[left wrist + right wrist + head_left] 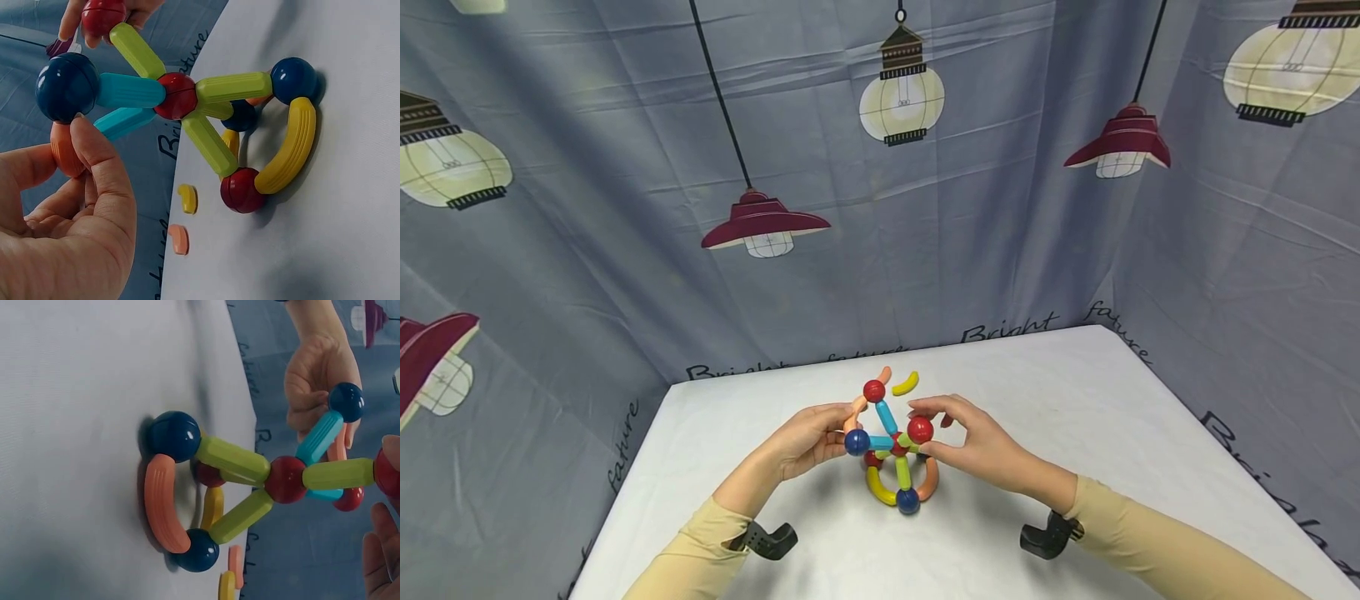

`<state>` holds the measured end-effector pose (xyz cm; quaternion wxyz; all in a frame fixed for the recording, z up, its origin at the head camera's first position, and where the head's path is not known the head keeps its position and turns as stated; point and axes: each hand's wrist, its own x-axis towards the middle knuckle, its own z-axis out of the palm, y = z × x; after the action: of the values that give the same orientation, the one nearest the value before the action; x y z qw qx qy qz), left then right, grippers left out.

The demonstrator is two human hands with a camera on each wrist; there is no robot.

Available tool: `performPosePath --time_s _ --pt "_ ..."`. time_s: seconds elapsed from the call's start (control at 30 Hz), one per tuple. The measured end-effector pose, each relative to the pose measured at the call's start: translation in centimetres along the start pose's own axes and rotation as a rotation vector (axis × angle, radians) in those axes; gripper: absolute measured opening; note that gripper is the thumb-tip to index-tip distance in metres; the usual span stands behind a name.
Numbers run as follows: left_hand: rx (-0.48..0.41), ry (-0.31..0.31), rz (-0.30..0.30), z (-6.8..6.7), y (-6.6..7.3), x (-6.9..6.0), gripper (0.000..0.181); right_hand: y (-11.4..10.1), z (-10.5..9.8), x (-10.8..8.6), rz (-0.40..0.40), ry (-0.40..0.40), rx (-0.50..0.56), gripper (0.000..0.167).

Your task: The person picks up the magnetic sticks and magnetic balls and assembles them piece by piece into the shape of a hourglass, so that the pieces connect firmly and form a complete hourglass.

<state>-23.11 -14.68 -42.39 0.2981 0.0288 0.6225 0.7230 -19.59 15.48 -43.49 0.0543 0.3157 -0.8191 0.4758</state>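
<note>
A ball-and-stick magnetic toy structure stands on the table, with a red ball at its middle. Green straight sticks run down to a ring of balls and curved sticks, among them a yellow curved stick. My left hand pinches an orange curved stick between thumb and fingers, against a blue ball. That stick reaches toward another red ball on a light-blue stick. On the other side, my right hand holds a red ball at the end of a green stick.
Behind the structure lie a loose yellow curved stick and a loose orange curved stick. The white tabletop ends at a grey curtain printed with lamps. Each wrist carries a black camera mount.
</note>
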Motion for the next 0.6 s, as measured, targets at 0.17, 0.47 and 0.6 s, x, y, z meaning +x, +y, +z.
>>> performPosePath --time_s 0.17,0.47,0.6 --pt "0.025 0.028 -0.002 0.06 -0.05 0.09 0.047 -0.06 0.24 0.38 0.028 0.028 0.011 0.055" --pt "-0.016 0.021 0.003 0.21 -0.19 0.14 0.047 -0.09 0.49 0.59 0.073 0.043 0.039 0.055" --pt "-0.024 0.026 0.003 0.25 -0.18 -0.01 0.046 -0.01 0.57 0.45 0.065 0.04 0.039 0.056"
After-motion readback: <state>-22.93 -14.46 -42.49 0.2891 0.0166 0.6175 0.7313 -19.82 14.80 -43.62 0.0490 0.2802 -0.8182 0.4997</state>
